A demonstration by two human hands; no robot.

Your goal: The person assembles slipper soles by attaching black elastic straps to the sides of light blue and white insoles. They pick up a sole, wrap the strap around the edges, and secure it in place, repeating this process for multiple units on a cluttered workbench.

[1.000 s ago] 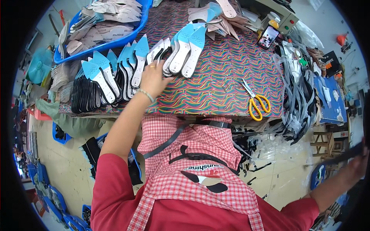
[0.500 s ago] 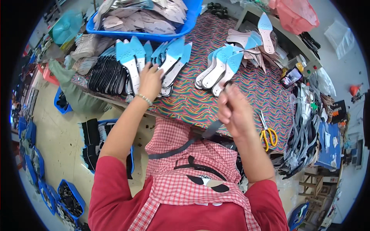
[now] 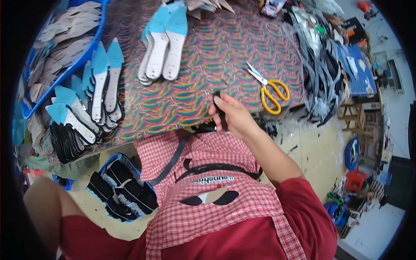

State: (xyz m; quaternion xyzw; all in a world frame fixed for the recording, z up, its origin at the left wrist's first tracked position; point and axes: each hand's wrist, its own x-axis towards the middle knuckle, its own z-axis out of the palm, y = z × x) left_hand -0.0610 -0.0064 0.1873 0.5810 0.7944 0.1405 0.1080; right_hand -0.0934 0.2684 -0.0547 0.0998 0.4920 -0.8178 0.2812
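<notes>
My right hand [image 3: 234, 115] is closed on a black strip [image 3: 220, 106] just above the table's near edge. A dark grey length of strip [image 3: 173, 157] hangs over the apron below; whether it joins the held end is hidden. My left arm [image 3: 43, 208] bends at the far left, and its hand is out of view. Yellow-handled scissors [image 3: 272, 93] lie partly open to the right of my right hand. Beyond it rests a small group of blue-tipped, pale insole-shaped pieces [image 3: 158, 50]. More such pieces [image 3: 100, 82] lie at the left, beside a black-edged stack [image 3: 67, 141].
A blue tub [image 3: 104, 21] full of pale pieces stands at the table's left. Grey strips [image 3: 318, 65] hang in a bundle at its right end. On the floor, a blue crate [image 3: 151, 190] holds black fringed bundles. A wavy-patterned cloth [image 3: 208, 47] covers the table.
The view has swung right and lower. My left hand has left the blue-tipped pieces and gone out of the picture. My right hand still grips the strip, nearer the table's front edge.
</notes>
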